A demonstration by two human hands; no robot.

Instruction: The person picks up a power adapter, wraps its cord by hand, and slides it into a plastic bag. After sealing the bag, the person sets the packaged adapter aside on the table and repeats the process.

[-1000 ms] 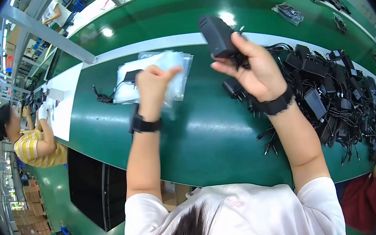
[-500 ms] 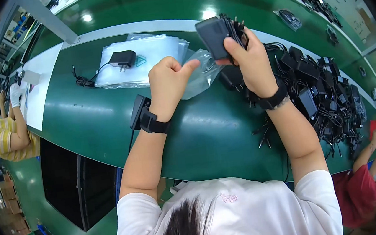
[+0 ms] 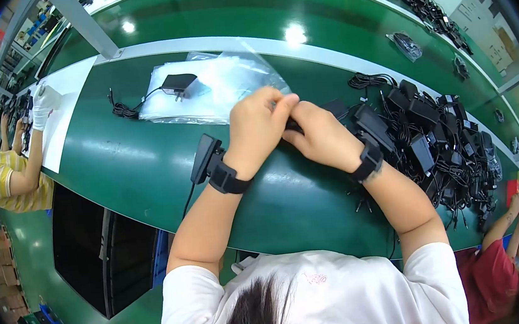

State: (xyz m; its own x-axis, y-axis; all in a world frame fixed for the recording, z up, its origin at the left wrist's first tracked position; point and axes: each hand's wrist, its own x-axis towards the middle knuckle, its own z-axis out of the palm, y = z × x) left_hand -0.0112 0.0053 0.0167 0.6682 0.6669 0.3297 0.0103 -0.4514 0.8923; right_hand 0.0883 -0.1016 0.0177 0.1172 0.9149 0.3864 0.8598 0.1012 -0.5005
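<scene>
My left hand (image 3: 258, 132) and my right hand (image 3: 326, 137) meet over the middle of the table, both closed, fingertips together. Thin clear plastic, a bag (image 3: 258, 67), rises behind the left fingers, which pinch its edge. Only a small dark part of the black power adapter shows between the hands; my right hand covers the rest. Beyond lies a stack of clear plastic bags (image 3: 211, 91), with another black adapter (image 3: 179, 83) and its coiled cable on top. Beside my right wrist rests a loose black adapter (image 3: 374, 126).
A big heap of black adapters and cables (image 3: 437, 137) covers the table's right side. A black box-shaped device (image 3: 207, 158) sits by my left wrist, with a cable running down. The green table (image 3: 126, 157) has a metal post (image 3: 80, 22) at its far edge. Co-workers sit left and right.
My right hand has come down and left with the adapter, from raised and apart to against my left hand. My left hand has moved slightly right. The clear bag now stands up behind the fingers.
</scene>
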